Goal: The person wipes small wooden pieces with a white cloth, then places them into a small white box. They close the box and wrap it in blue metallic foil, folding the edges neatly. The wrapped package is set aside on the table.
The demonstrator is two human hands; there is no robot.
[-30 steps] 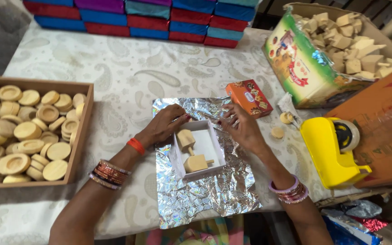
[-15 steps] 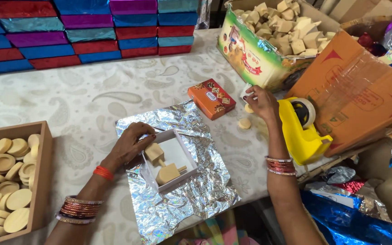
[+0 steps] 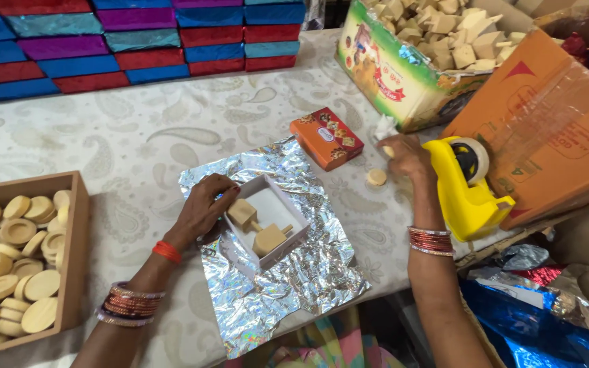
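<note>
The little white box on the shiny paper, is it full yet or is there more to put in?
Not full. The white box sits open on the foil sheet with two wooden pieces inside and room left. The left hand holds the box's edge. The right hand is over by the yellow tape dispenser, fingers on a small round piece; another round piece lies beside it. The foil is not folded up.

Bench (image 3: 138, 146) under a pale paisley cloth, crowded with packing goods.
Crinkled foil sheet (image 3: 288, 272) beneath the left hand (image 3: 202, 211); a wooden tray (image 3: 73, 259) lies outside it, an orange carton (image 3: 326, 138) and a yellow tape dispenser (image 3: 465, 191) by the right hand (image 3: 407, 155), stacked coloured boxes (image 3: 131, 37) beyond.
</note>
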